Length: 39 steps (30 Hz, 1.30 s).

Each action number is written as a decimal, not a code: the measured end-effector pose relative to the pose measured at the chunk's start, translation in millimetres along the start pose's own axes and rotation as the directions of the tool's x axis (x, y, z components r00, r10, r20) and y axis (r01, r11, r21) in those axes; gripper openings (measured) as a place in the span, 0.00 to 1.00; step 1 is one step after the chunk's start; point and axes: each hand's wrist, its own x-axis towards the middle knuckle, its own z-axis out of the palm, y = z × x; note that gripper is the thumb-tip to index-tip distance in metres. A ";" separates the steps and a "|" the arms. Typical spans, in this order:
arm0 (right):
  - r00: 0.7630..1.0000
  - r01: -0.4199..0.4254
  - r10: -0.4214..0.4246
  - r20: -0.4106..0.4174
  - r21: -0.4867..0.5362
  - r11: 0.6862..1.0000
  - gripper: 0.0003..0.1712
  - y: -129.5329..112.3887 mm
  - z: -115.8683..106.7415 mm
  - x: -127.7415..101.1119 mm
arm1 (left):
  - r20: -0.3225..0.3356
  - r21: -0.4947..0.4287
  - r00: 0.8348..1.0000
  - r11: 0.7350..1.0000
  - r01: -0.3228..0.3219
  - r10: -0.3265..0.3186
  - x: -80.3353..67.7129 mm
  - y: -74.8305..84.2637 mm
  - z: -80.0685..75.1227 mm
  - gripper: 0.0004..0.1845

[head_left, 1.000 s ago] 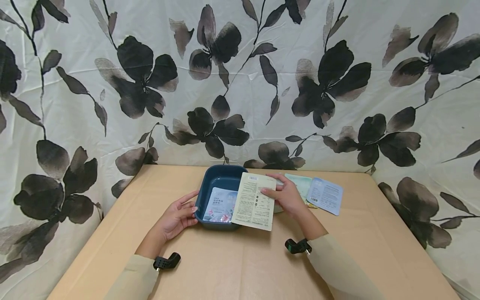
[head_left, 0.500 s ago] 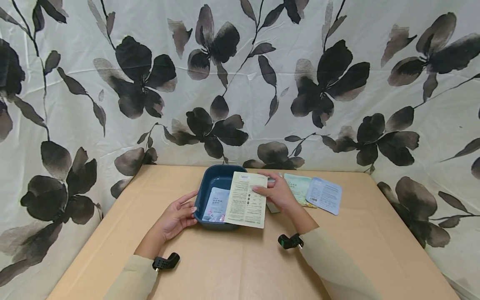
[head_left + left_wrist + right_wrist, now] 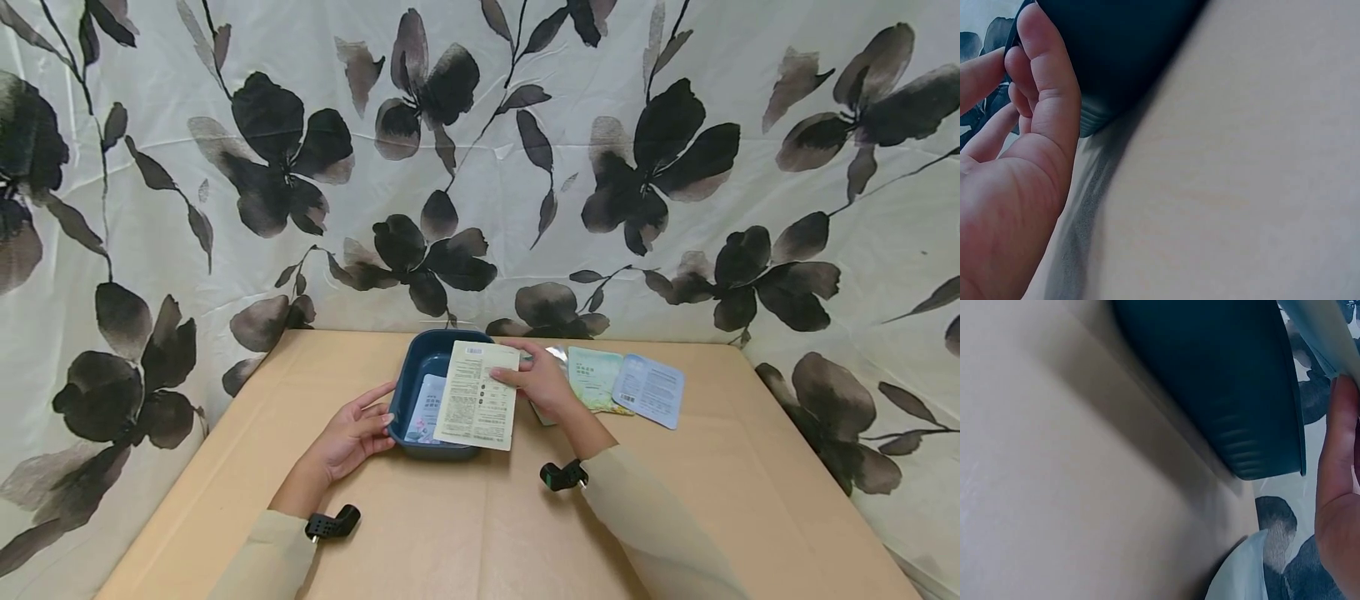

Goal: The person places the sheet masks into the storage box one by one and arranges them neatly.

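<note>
Flat paper sachet (image 3: 477, 395) pinched, right hand (image 3: 538, 384), smooth basin (image 3: 420, 358)

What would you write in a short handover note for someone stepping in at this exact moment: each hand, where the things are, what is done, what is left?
Left hand rests against the left wall of the dark blue tub, fingers fairly straight.
Right hand pinches a cream sachet by its right edge, over the tub.
Done: one pale blue sachet already lies in the tub.
Left: the cream sachet is not yet let go; a green sachet, a light blue sachet and a silvery one, mostly hidden behind the right hand, are on the table to the right of the tub.
</note>
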 end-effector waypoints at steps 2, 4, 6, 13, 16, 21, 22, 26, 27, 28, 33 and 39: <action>1.000 -0.009 0.009 -0.011 0.004 1.000 0.38 -0.9 2.9 2.3 | 0.005 -0.002 1.000 1.000 -0.002 0.002 -0.1 0.7 0.3 0.37; 0.999 -0.020 0.020 -0.026 0.012 1.000 0.38 -2.5 6.1 4.4 | 0.008 -0.003 1.000 1.000 -0.001 0.001 -0.5 1.6 0.8 0.37; 0.999 -0.027 0.028 -0.038 0.015 1.000 0.37 -3.8 8.7 6.7 | 0.010 -0.002 1.000 1.000 0.001 -0.001 -0.9 2.7 1.2 0.37; 0.999 -0.025 0.025 -0.025 -0.004 1.000 0.37 -4.7 13.5 15.5 | 0.016 -0.009 1.000 1.000 0.003 -0.003 -1.2 3.4 1.0 0.37; 1.000 -0.015 0.014 -0.018 -0.027 1.000 0.37 -4.6 15.5 18.1 | 0.020 -0.013 1.000 1.000 -0.001 0.001 -0.9 2.7 0.0 0.37; 1.000 0.004 -0.005 -0.022 -0.041 0.999 0.37 -5.5 21.2 22.5 | 0.026 -0.012 1.000 1.000 -0.003 0.004 -0.8 1.4 -2.3 0.37; 1.000 0.010 -0.011 -0.021 -0.039 0.999 0.37 -5.5 22.6 23.6 | 0.028 -0.013 1.000 1.000 -0.004 0.004 -0.9 1.3 -2.6 0.37; 1.000 0.027 -0.028 -0.014 -0.033 0.999 0.38 -3.7 27.1 29.4 | 0.037 -0.017 0.999 1.000 -0.008 0.008 -0.6 0.6 -3.3 0.37; 0.999 0.029 -0.029 -0.014 -0.036 0.999 0.37 -3.2 28.2 30.7 | 0.039 -0.020 0.999 1.000 -0.007 0.008 -0.6 0.6 -3.3 0.37; 0.999 0.030 -0.031 -0.016 -0.041 0.999 0.37 -2.7 29.2 32.1 | 0.041 -0.022 0.999 1.000 -0.008 0.009 -0.5 0.5 -3.2 0.37; 0.998 0.045 -0.048 -0.031 -0.086 0.995 0.35 -1.6 33.9 36.0 | 0.051 -0.031 0.999 0.999 -0.010 0.011 0.2 0.2 -2.5 0.37; 0.998 0.048 -0.051 -0.026 -0.113 0.992 0.35 -1.5 35.7 37.2 | 0.058 -0.035 0.998 0.999 -0.010 0.012 1.3 0.0 -2.1 0.37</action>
